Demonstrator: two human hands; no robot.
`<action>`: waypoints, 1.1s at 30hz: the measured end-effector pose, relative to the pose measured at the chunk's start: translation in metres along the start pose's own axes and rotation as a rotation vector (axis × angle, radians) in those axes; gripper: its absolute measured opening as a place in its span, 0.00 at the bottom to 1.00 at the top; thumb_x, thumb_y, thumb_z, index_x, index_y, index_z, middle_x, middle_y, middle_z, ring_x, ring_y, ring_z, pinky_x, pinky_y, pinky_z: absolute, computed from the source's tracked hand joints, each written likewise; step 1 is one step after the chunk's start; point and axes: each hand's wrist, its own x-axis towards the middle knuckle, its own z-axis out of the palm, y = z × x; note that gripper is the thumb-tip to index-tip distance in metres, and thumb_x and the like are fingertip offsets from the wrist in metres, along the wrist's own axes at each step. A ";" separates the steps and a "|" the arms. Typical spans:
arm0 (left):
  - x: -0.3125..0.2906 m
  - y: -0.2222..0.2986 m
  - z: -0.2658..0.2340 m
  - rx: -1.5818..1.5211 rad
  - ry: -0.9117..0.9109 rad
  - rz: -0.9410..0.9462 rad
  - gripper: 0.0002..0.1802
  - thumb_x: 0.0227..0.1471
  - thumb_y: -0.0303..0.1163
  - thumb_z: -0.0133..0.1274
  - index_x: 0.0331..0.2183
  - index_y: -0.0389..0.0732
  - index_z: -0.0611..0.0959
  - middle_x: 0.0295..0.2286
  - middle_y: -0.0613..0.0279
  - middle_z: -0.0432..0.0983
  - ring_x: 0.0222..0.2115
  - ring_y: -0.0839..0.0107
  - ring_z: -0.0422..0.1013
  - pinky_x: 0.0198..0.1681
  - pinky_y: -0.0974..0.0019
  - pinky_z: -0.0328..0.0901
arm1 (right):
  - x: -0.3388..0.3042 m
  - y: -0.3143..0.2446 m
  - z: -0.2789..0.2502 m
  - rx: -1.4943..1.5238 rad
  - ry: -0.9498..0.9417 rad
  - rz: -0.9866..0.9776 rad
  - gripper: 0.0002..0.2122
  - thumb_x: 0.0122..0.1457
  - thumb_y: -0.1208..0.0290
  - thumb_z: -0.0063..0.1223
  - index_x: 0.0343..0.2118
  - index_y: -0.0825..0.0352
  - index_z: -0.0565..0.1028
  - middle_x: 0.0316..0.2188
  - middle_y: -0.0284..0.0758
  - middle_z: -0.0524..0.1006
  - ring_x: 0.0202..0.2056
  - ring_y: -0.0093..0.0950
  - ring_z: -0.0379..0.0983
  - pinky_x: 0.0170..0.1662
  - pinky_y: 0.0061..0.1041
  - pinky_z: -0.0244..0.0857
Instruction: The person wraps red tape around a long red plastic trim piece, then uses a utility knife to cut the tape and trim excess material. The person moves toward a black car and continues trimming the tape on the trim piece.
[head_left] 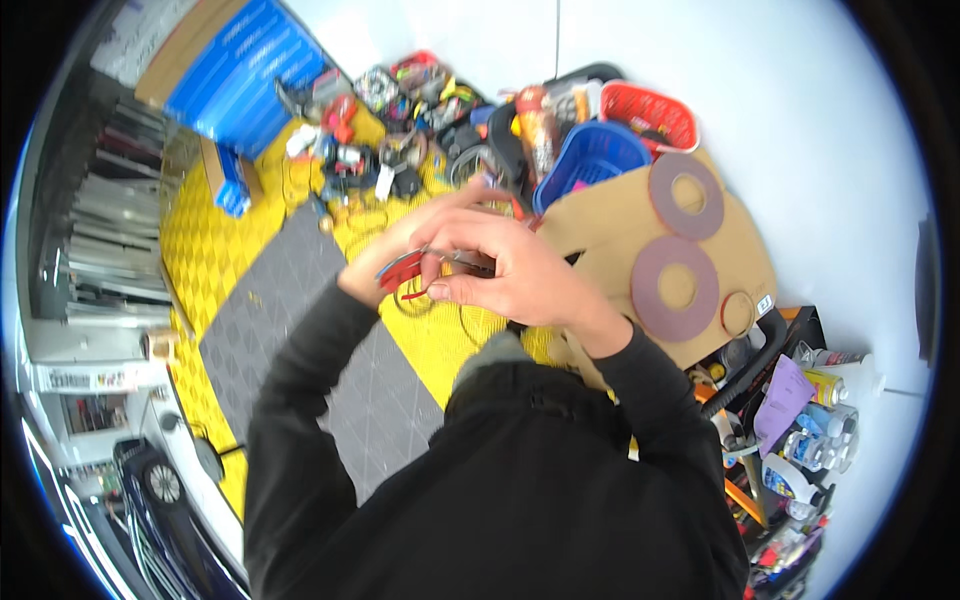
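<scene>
Both hands meet in front of my chest, over the yellow floor tiles. My right hand (510,268) is closed round a red-handled hand tool (402,270) with grey metal parts; its exact kind is unclear. Thumb and index finger come together near a short red end (414,295) below it. My left hand (425,218) lies just beyond, its fingers bent toward the right and partly covered by the right hand. A small red piece (526,213) shows at its fingertips; what the left hand grips is mostly hidden.
Cardboard (600,225) at right bears two purplish abrasive discs (675,288). Blue (590,160) and red baskets (655,112) stand behind it. Loose tools and cables (400,150) pile up ahead. A blue box (245,75) leans far left; bottles (820,440) crowd a rack at right.
</scene>
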 end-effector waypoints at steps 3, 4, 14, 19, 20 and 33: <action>-0.025 -0.009 -0.032 0.203 0.181 0.478 0.31 0.69 0.50 0.48 0.59 0.33 0.76 0.53 0.54 0.77 0.51 0.65 0.75 0.54 0.61 0.70 | -0.003 -0.002 -0.017 0.164 0.214 0.068 0.07 0.61 0.71 0.64 0.37 0.67 0.80 0.25 0.25 0.72 0.28 0.16 0.65 0.32 0.22 0.59; -0.039 -0.004 -0.028 0.154 0.193 0.589 0.30 0.69 0.48 0.50 0.60 0.33 0.76 0.54 0.54 0.76 0.52 0.65 0.74 0.54 0.60 0.70 | -0.003 -0.003 -0.021 0.209 0.252 0.071 0.07 0.62 0.70 0.64 0.37 0.67 0.80 0.25 0.25 0.72 0.28 0.16 0.64 0.32 0.22 0.58; -0.053 0.045 0.008 0.500 0.163 0.934 0.24 0.55 0.39 0.67 0.47 0.31 0.85 0.49 0.48 0.80 0.50 0.58 0.75 0.56 0.54 0.68 | -0.015 -0.035 -0.010 0.363 0.297 0.145 0.07 0.65 0.69 0.62 0.36 0.67 0.79 0.24 0.21 0.70 0.27 0.12 0.62 0.31 0.18 0.55; -0.046 0.049 0.014 0.364 0.108 0.914 0.22 0.55 0.39 0.67 0.43 0.29 0.86 0.44 0.47 0.83 0.48 0.56 0.77 0.55 0.53 0.69 | -0.024 -0.045 -0.008 0.413 0.377 0.155 0.06 0.63 0.71 0.62 0.34 0.68 0.78 0.24 0.22 0.71 0.27 0.12 0.62 0.30 0.20 0.56; -0.043 0.046 0.015 0.326 0.102 0.918 0.22 0.55 0.39 0.67 0.43 0.29 0.85 0.43 0.47 0.83 0.48 0.56 0.77 0.55 0.53 0.70 | -0.028 -0.044 -0.007 0.357 0.441 0.164 0.06 0.62 0.71 0.62 0.34 0.68 0.78 0.24 0.22 0.70 0.27 0.12 0.61 0.30 0.20 0.55; -0.018 0.020 0.046 0.136 0.153 0.882 0.27 0.59 0.40 0.64 0.48 0.24 0.80 0.42 0.42 0.83 0.43 0.50 0.81 0.52 0.50 0.74 | -0.057 -0.032 -0.002 0.241 0.695 0.240 0.10 0.65 0.67 0.64 0.34 0.68 0.78 0.21 0.21 0.69 0.25 0.11 0.60 0.27 0.19 0.52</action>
